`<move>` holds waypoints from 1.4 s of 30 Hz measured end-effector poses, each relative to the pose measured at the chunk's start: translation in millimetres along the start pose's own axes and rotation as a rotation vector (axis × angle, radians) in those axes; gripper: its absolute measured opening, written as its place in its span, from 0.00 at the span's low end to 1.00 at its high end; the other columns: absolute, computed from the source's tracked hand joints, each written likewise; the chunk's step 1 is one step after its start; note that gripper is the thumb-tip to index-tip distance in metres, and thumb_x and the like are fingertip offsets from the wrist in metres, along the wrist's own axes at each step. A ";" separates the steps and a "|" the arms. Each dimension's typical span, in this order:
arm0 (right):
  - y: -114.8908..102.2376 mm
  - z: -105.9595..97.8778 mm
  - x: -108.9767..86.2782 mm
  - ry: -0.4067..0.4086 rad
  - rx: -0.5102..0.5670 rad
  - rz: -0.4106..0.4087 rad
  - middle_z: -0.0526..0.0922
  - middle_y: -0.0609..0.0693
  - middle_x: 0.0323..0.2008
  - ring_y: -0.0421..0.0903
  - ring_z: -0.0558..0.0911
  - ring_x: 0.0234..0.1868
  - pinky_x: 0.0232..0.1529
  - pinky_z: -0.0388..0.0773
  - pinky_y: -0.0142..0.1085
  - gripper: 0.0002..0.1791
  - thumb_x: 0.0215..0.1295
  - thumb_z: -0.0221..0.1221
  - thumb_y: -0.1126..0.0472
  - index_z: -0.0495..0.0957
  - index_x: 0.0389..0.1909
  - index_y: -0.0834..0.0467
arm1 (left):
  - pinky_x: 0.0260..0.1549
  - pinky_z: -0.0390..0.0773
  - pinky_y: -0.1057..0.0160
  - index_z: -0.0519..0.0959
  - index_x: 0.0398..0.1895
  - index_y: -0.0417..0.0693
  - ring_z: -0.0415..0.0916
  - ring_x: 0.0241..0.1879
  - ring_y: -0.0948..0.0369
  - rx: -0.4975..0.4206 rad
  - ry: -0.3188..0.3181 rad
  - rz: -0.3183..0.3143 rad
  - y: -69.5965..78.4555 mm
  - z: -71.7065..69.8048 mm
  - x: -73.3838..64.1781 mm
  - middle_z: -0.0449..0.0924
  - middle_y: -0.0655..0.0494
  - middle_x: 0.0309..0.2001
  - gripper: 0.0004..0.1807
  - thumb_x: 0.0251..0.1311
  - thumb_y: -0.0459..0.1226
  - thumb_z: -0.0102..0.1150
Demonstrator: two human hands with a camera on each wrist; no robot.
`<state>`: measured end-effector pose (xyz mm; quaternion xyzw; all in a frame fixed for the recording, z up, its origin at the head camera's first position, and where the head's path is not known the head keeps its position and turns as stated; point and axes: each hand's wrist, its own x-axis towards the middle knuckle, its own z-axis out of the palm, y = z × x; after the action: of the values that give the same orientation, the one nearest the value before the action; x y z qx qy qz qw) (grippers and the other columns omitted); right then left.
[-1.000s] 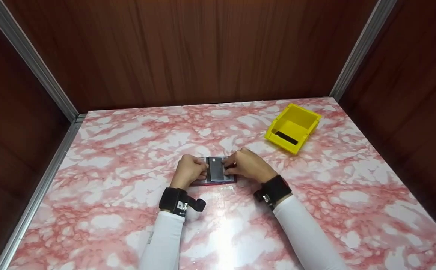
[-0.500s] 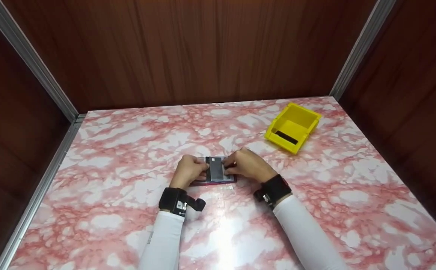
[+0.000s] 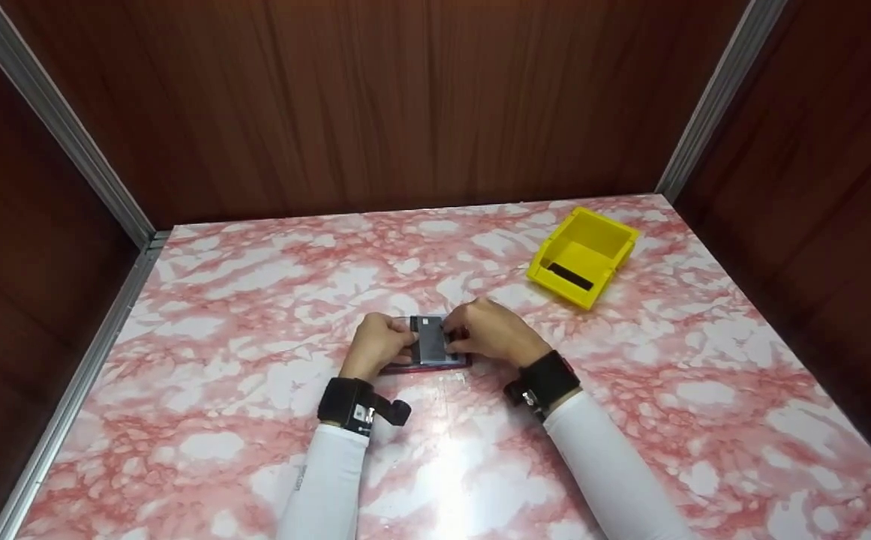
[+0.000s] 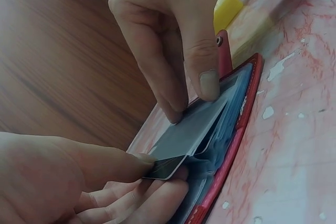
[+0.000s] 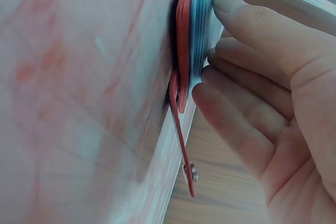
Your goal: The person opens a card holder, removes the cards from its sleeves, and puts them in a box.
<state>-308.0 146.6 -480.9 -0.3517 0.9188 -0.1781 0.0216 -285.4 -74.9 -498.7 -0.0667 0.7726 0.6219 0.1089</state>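
Observation:
A red card holder [image 4: 255, 74] with a stack of clear plastic sleeves lies spread on the table below both hands. My left hand [image 3: 379, 346] pinches the outer end of a dark card [image 4: 167, 168] between thumb and fingers. The rest of that card runs into a clear sleeve [image 4: 181, 132]. From the other side my right hand [image 3: 494, 331] holds this sleeve, thumb at one edge and fingertips at the other. In the right wrist view the holder's snap strap [image 5: 181, 142] sticks out past the stacked sleeves.
A yellow bin [image 3: 589, 255] with a black label strip stands at the back right of the red-and-white marbled table [image 3: 217, 390]. Brown wood-look panels [image 3: 405, 105] enclose the back and sides, with metal profiles [image 3: 67, 127] at the corners.
Both hands stay at the card holder with almost no movement. The right fingers shift slightly at the sleeve's edge, and the whole head view moves by a few pixels.

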 end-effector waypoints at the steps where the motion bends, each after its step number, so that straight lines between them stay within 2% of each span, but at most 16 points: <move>1: -0.2 0.1 0.2 -0.001 -0.002 -0.002 0.95 0.50 0.48 0.44 0.89 0.44 0.50 0.90 0.45 0.14 0.66 0.77 0.56 0.92 0.51 0.55 | 0.27 0.90 0.68 0.83 0.42 0.30 0.84 0.25 0.62 0.003 0.001 0.000 -0.3 0.2 0.0 0.81 0.51 0.32 0.05 0.67 0.25 0.66; 8: 1.2 2.1 0.9 0.000 0.011 -0.024 0.95 0.51 0.46 0.42 0.86 0.40 0.46 0.89 0.43 0.14 0.66 0.76 0.57 0.92 0.51 0.56 | 0.28 0.91 0.67 0.83 0.43 0.30 0.84 0.25 0.62 0.021 0.001 -0.009 -0.9 0.7 0.4 0.82 0.49 0.35 0.05 0.68 0.26 0.66; 15: 3.4 3.0 1.7 0.003 0.040 -0.029 0.95 0.51 0.48 0.46 0.91 0.48 0.53 0.91 0.46 0.12 0.68 0.75 0.58 0.92 0.50 0.56 | 0.27 0.90 0.68 0.84 0.39 0.32 0.83 0.25 0.62 0.017 0.002 0.004 -1.5 0.0 0.4 0.82 0.50 0.33 0.03 0.67 0.26 0.65; 22: 3.6 4.1 2.2 -0.001 0.041 0.001 0.94 0.52 0.51 0.48 0.92 0.54 0.59 0.90 0.47 0.13 0.69 0.74 0.56 0.93 0.50 0.57 | 0.26 0.89 0.69 0.85 0.39 0.31 0.83 0.25 0.62 0.000 -0.002 0.005 -0.9 -2.3 0.1 0.81 0.51 0.31 0.03 0.66 0.25 0.65; 33: 3.0 3.6 0.1 -0.003 0.057 0.017 0.94 0.52 0.51 0.48 0.92 0.54 0.60 0.90 0.46 0.14 0.68 0.75 0.55 0.93 0.51 0.56 | 0.27 0.90 0.68 0.85 0.44 0.27 0.84 0.25 0.63 -0.009 0.014 0.000 -0.4 -6.3 0.3 0.82 0.50 0.32 0.07 0.66 0.25 0.66; 42: 4.0 4.0 1.4 -0.003 0.069 0.009 0.94 0.52 0.51 0.49 0.92 0.54 0.60 0.90 0.47 0.14 0.68 0.75 0.57 0.93 0.51 0.56 | 0.26 0.90 0.68 0.85 0.44 0.27 0.85 0.25 0.62 -0.026 0.005 -0.004 0.2 -7.0 0.1 0.84 0.49 0.33 0.07 0.67 0.25 0.65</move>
<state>-311.0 147.3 -485.9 -0.3469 0.9136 -0.2092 0.0358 -286.1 -81.6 -497.1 -0.0711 0.7647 0.6314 0.1071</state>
